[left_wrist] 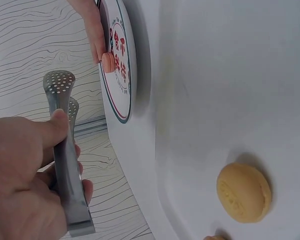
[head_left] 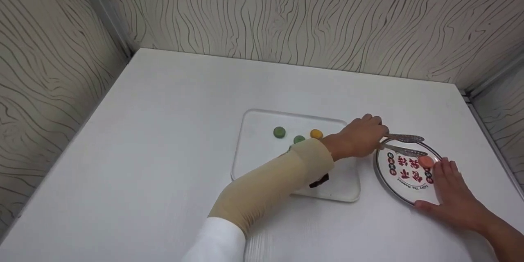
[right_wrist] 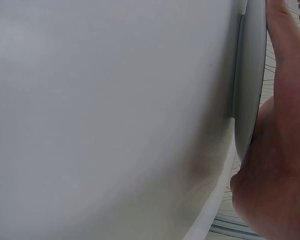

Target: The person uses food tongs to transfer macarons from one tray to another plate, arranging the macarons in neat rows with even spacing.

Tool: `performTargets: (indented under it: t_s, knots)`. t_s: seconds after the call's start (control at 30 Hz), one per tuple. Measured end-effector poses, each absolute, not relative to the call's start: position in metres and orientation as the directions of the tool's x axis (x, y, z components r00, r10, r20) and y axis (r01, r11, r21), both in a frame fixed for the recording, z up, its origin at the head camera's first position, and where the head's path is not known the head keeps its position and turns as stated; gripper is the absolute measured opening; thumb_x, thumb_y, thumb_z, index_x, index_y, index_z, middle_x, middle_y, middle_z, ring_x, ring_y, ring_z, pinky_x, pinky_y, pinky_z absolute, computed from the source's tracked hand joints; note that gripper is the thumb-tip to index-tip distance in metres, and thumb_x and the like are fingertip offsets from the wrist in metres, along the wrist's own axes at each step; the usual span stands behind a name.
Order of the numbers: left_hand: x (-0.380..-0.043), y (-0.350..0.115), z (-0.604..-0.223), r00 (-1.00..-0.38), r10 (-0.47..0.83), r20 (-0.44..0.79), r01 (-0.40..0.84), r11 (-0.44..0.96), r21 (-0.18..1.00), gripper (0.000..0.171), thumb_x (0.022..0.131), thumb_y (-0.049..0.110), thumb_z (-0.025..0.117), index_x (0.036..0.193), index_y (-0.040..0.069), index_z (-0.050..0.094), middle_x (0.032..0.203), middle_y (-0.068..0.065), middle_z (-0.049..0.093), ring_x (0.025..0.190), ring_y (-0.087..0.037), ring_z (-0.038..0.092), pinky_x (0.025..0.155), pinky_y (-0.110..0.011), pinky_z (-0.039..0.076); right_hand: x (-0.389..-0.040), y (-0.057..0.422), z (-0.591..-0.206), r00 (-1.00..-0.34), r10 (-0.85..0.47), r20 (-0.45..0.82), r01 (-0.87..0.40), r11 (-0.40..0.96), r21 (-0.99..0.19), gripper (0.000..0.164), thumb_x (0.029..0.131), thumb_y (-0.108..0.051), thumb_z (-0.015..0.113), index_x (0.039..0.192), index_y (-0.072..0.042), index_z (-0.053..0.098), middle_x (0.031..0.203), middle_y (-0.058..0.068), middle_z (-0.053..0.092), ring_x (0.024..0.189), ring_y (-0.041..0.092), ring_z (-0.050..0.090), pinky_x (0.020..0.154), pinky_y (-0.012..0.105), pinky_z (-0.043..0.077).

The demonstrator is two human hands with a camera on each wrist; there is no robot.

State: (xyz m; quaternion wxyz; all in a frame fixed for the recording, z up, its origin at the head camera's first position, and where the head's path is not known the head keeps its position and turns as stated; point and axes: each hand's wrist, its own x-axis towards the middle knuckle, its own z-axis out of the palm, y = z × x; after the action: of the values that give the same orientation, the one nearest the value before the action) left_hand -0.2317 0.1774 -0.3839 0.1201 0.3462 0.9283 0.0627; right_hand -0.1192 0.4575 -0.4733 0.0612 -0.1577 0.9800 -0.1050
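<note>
In the head view my left hand [head_left: 362, 137] reaches across and grips metal tongs [head_left: 405, 152] by the handle. The perforated tips of the tongs stand apart over the far side of a white plate [head_left: 396, 182] with red lettering. A small round orange cake [head_left: 426, 162] lies on the plate near its right rim, and the tongs hold nothing. My right hand [head_left: 454, 198] rests on the plate's right rim, fingers extended and thumb at the near edge. In the left wrist view the thumb presses along one arm of the tongs [left_wrist: 65, 145].
A white tray [head_left: 254, 163] lies left of the plate. On it are green round cakes [head_left: 279, 132], a yellow one [head_left: 316, 134] and a dark piece [head_left: 319, 181], partly hidden by my left sleeve [head_left: 282, 180]. Patterned wall panels [head_left: 278, 16] stand behind the white table [head_left: 163, 131].
</note>
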Motion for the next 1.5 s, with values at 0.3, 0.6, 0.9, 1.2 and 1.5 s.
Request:
performTargets:
  t_s: [0.3,0.6,0.9,1.2,1.5]
  knots:
    - [-0.231,0.163,-0.386,-0.728,0.671,-0.141,0.642,0.739,0.202,0.045,0.102,0.039,0.06,0.145,0.029,0.055,0.133,0.011,0.054,0.116,-0.005,0.045,0.099,-0.018,0.04,-0.118,0.457,-0.473,-0.944,-0.318,-0.087,-0.291,0.928,-0.232,0.12,0.09,-0.045,0.073,0.149,0.023,-0.005,0.154,0.049,-0.007,0.147,0.049,-0.025,0.111,0.028,-0.026]
    - [-0.234,0.153,-0.383,-0.731,0.671,-0.125,0.638,0.736,0.227,0.044,0.102,0.038,0.059,0.145,0.028,0.056,0.134,0.01,0.054,0.117,-0.006,0.046,0.1,-0.018,0.04,-0.119,0.457,-0.473,-0.946,-0.309,-0.095,-0.281,0.931,-0.234,0.122,0.089,-0.046,0.074,0.149,0.022,-0.007,0.154,0.049,-0.007,0.146,0.052,-0.023,0.109,0.028,-0.026]
    - [-0.237,0.143,-0.382,-0.742,0.661,-0.109,0.628,0.743,0.23,0.044,0.102,0.036,0.062,0.144,0.027,0.057,0.131,0.009,0.056,0.114,-0.007,0.046,0.099,-0.018,0.04,-0.12,0.456,-0.471,-0.947,-0.302,-0.109,-0.27,0.933,-0.238,0.121,0.09,-0.046,0.073,0.15,0.022,-0.007,0.154,0.048,-0.008,0.146,0.051,-0.024,0.109,0.028,-0.026]
    - [-0.237,0.129,-0.382,-0.743,0.664,-0.079,0.628,0.734,0.259,0.042,0.101,0.033,0.064,0.141,0.025,0.059,0.128,0.007,0.057,0.11,-0.008,0.046,0.096,-0.018,0.041,-0.117,0.456,-0.472,-0.946,-0.312,-0.087,-0.282,0.925,-0.255,0.121,0.089,-0.045,0.074,0.151,0.021,-0.007,0.155,0.047,-0.009,0.146,0.048,-0.025,0.111,0.03,-0.026]
    - [-0.237,0.116,-0.38,-0.745,0.664,-0.07,0.624,0.73,0.28,0.041,0.101,0.032,0.064,0.141,0.024,0.06,0.129,0.006,0.057,0.11,-0.009,0.047,0.096,-0.019,0.041,-0.12,0.459,-0.473,-0.945,-0.312,-0.096,-0.281,0.927,-0.248,0.122,0.09,-0.047,0.073,0.151,0.02,-0.009,0.156,0.046,-0.011,0.146,0.048,-0.026,0.109,0.027,-0.027]
